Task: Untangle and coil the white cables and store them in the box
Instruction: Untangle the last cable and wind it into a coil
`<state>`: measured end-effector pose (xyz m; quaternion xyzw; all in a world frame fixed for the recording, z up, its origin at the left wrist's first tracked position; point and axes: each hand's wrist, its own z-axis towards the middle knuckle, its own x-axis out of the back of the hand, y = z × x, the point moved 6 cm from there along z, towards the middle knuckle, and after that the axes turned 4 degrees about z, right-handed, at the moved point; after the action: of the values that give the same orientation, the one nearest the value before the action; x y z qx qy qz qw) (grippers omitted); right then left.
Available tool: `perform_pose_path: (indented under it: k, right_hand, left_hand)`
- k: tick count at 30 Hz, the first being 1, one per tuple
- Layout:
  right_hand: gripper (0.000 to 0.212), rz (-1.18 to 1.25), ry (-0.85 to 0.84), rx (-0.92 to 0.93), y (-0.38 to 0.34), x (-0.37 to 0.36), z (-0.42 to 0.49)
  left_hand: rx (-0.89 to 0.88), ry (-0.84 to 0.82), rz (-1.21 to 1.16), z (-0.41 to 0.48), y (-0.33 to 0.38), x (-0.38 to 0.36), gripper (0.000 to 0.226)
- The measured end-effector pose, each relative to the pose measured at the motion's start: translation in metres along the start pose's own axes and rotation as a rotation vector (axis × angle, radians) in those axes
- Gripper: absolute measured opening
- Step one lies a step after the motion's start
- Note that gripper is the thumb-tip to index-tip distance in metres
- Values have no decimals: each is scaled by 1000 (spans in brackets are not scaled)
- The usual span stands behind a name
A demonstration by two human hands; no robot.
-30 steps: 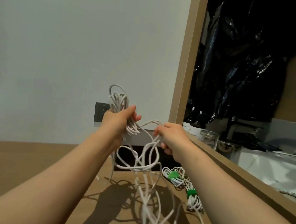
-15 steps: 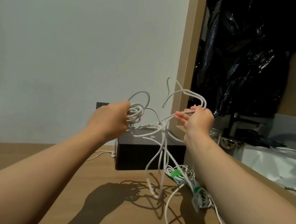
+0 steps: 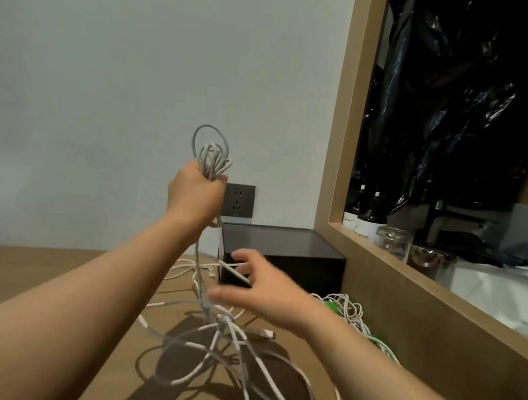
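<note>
Above wooden table (image 3: 40,260), looped white cables (image 3: 211,160)

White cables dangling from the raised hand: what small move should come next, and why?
Probably the right hand should pinch one strand near the knot and draw it out. The left hand grips the looped white cables high, strands hang tangled over the table, and the right hand is open beside them.

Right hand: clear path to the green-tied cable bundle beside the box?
Probably yes. The right hand hovers open right beside the green-tied cable bundle, with nothing between them. A loose white cable strand crosses its fingers and may snag.
</note>
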<state>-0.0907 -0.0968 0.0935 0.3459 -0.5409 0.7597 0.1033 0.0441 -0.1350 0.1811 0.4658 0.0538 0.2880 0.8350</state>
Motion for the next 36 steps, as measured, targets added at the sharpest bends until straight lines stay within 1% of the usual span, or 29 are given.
perform_pose_path:
  k: [1, 2, 3, 4, 6, 7, 8, 10, 12, 14, 15, 18, 20, 21, 23, 25, 27, 28, 29, 30, 31, 33, 34, 35, 36]
  right_hand:
    - [84, -75, -134, -51, 6, -20, 0]
    - [84, -121, -184, -93, 13, -30, 1]
    - [78, -121, -170, -121, 20, -32, 4]
    - [65, -102, -139, -142, 26, -27, 7]
    - [28, -29, -71, -192, 37, -10, 14]
    - [16, 53, -5, -233, 43, 2, 17]
    - [11, 156, 92, -275, 48, 15, 19]
    - [13, 393, 343, -344, 55, 47, 18]
    - [14, 633, 542, -344, 57, 73, 15]
    - [16, 762, 646, -301, 54, 90, 16]
    - [17, 792, 686, -277, 52, 95, 17]
    - [25, 921, 853, -221, 54, 109, 19]
    - [30, 1001, 958, -222, 63, 117, 15]
    - [31, 990, 963, -244, 68, 118, 12]
    - [30, 896, 890, -301, 79, 113, 9]
    - [27, 808, 823, -349, 85, 105, 7]
    - [31, 691, 773, -363, 87, 101, 7]
    - [36, 576, 726, -349, 84, 99, 7]
    - [41, 429, 644, -319, 77, 94, 7]
    - [46, 293, 523, -279, 70, 83, 9]
    - [54, 186, 366, -257, 65, 67, 11]
    - [80, -17, 58, -302, 70, 29, 11]
    - [93, -149, -37, -353, 78, 16, 10]
    - [102, -289, -83, -398, 84, 7, 8]
    - [103, -411, -89, -425, 90, 3, 6]
  left_hand:
    - [35, 8, -87, 0, 2, 0, 4]
    - [48, 8, -145, -1, 5, -1, 4]
    - [37, 4, -164, -2, 8, -1, 5]
    - [5, -4, -150, -4, 11, -1, 5]
    - [-95, -39, -51, -5, 15, 1, 3]
    - [-149, -72, 32, -6, 15, 2, 2]
    - [-207, -116, 139, -8, 13, 3, 4]
    - [-332, -227, 434, -14, 6, 1, 9]
    - [-447, -376, 756, -28, -8, -9, 14]
    - [-542, -513, 1018, -44, -24, -19, 17]
    - [-579, -540, 1102, -50, -31, -21, 17]
    - [-605, -487, 1220, -54, -43, -19, 19]
    - [-567, -438, 1292, -51, -51, -14, 19]
    - [-527, -403, 1328, -48, -56, -10, 18]
    - [-413, -317, 1385, -39, -65, 3, 18]
    - [-329, -216, 1384, -27, -72, 18, 19]
    - [-320, -146, 1376, -18, -73, 29, 19]
    - [-316, -134, 1372, -15, -72, 32, 19]
    - [-304, -137, 1348, -15, -71, 32, 18]
    - [-285, -157, 1304, -15, -71, 30, 16]
    - [-260, -187, 1244, -18, -72, 25, 13]
    - [-216, -271, 1108, -29, -73, 10, 6]
    - [-207, -321, 1039, -35, -74, 0, 3]
    - [-198, -382, 960, -41, -76, -11, 3]
    - [-186, -450, 868, -49, -77, -21, 6]
